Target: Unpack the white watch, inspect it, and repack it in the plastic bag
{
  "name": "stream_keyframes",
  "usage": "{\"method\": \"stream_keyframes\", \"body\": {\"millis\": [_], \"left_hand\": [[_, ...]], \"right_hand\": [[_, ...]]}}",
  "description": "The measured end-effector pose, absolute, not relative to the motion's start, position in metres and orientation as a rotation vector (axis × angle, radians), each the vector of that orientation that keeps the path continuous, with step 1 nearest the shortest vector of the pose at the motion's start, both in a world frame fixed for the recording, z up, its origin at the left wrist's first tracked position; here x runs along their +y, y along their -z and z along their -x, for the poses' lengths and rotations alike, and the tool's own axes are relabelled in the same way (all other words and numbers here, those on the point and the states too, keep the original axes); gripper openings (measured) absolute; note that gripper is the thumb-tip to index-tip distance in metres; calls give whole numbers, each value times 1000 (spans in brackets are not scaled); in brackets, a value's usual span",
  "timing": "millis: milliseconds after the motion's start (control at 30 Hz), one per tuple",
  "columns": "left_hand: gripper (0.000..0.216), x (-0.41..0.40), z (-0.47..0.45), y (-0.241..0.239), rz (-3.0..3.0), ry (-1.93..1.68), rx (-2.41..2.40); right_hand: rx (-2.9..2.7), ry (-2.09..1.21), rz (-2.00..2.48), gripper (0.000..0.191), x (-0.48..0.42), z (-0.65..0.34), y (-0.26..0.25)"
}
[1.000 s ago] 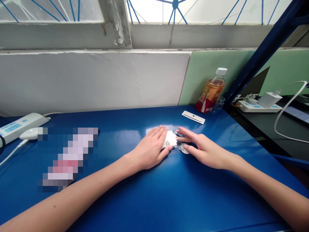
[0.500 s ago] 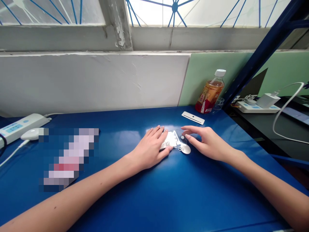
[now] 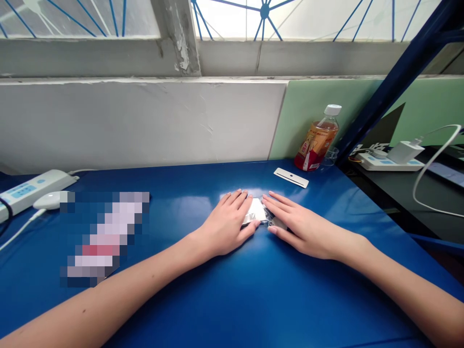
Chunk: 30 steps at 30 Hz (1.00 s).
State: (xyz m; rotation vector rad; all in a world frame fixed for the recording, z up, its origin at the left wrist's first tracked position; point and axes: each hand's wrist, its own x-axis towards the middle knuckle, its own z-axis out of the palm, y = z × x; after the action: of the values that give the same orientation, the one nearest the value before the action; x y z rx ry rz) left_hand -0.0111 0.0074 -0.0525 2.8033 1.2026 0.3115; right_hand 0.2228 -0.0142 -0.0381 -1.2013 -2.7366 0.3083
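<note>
On the middle of the glossy blue table (image 3: 224,304), I see a small, flat white rectangular packet (image 3: 257,209) with shiny clear plastic about it, lying between the two hands. From my remote view the left hand (image 3: 226,223) is palm down, fingers nearly side by side, thumb angled off; its fingers cover the packet's left part, its thumb tip at the near edge. The right hand (image 3: 302,226) comes in from the other side, fingers stretched and slightly spread, thumb apart, pinching nothing I can make out; whether it presses down, I can't tell.

Key relation for me: the packet is to the right of the left palm and just left of the right fingertips. Left hand is nearer, as it overlaps it; right fingertips are at its right edge, contact unclear. Long axis: can't call it, left end covered. A rounded pale grey piece (image 3: 278,223) shows partly between right thumb and fingers.

Beyond the right hand, a thin white strip with a dark line (image 3: 291,178) lies slantwise, near a clear plastic bottle with orange-red label and white cap (image 3: 316,143).
</note>
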Motion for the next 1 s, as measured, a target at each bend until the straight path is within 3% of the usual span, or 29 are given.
{"method": "stream_keyframes", "body": {"millis": [200,700,1000], "left_hand": [[62,8,11,55,-2832,-292,1208],[64,8,12,55,-2802,-221,1179],[65,7,10,55,-2804,-207,1198]], "right_hand": [[-2745,-260,1174,75,-18,-218,46],[-2704,-114,1148,79,-18,-212,48],[-2737,-268,1194,91,-24,-210,37]]}}
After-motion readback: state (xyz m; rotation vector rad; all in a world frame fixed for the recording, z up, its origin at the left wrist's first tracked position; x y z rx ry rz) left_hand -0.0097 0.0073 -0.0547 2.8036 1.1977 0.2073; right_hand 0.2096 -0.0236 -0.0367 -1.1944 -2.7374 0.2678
